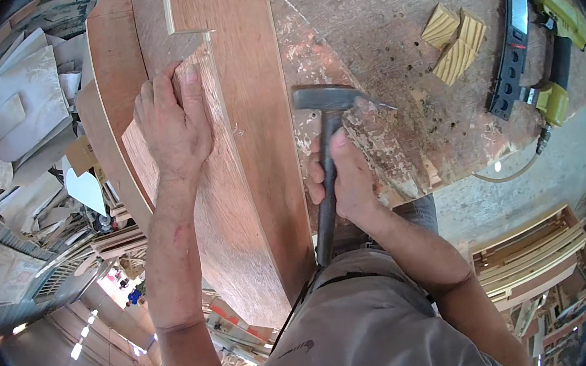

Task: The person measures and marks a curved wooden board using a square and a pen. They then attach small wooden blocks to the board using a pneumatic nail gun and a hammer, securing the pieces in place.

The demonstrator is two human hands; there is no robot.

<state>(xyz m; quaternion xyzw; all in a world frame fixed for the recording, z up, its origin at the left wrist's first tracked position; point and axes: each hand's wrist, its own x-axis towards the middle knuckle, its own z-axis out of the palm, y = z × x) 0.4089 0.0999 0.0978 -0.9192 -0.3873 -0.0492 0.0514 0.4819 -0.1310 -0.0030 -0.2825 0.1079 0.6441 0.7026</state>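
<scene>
My right hand [351, 180] is wrapped round the dark handle of a claw hammer [325, 98], thumb along the shaft. Its metal head lies above the worn workbench [362, 25], close to the right edge of a long plywood piece [251, 80]. To the left, my left hand [173, 120] grips the upper end of a pale plywood panel [221, 212]. Its thumb rests along the panel's edge while the fingers curl over the face, their tips partly hidden. This panel lies against the long piece, beside a notched plywood part [185, 8].
Two small wood blocks [459, 44] lie right of the hammer. Beyond them rests a yellow-and-black nail gun [550, 49] with an air hose [514, 175]. Scrap sheets [20, 97] are piled at the far left, and stacked boards [529, 258] stand low on the right.
</scene>
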